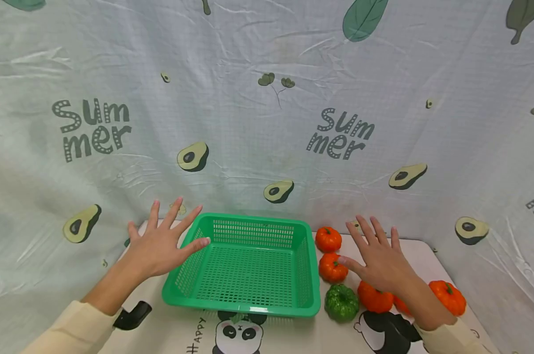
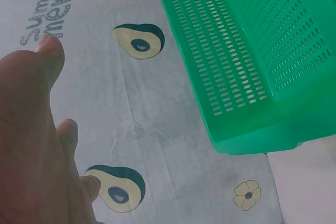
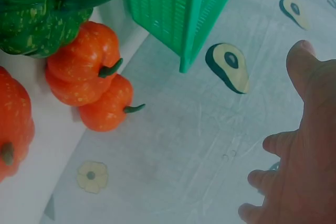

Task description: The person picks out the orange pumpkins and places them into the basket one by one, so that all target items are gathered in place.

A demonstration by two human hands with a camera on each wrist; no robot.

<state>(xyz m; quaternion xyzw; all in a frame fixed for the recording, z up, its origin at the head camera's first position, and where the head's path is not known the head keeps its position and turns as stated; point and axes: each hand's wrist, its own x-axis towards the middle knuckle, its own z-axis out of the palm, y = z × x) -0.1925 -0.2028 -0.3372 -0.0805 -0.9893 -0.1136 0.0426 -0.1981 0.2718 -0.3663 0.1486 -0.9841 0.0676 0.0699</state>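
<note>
A green plastic basket (image 1: 249, 270) with slotted walls stands on the table, and its visible floor is bare. My left hand (image 1: 162, 248) hovers over its left side with fingers spread, holding nothing. To the right of the basket, my right hand (image 1: 383, 263) is held above several small orange pumpkins, its fingers spread too. Two orange pumpkins, a far one (image 1: 328, 239) and a nearer one (image 1: 330, 268), sit along the basket's right side. A green pumpkin (image 1: 341, 303) lies by its near right corner. Another orange pumpkin (image 1: 375, 299) is partly hidden under my right hand.
One more orange pumpkin (image 1: 448, 297) sits near the table's right edge. A white cover with panda prints (image 1: 239, 334) lies on the table (image 1: 293, 339). Behind and around it hangs a pale curtain (image 1: 240, 113) printed with avocados and lettering.
</note>
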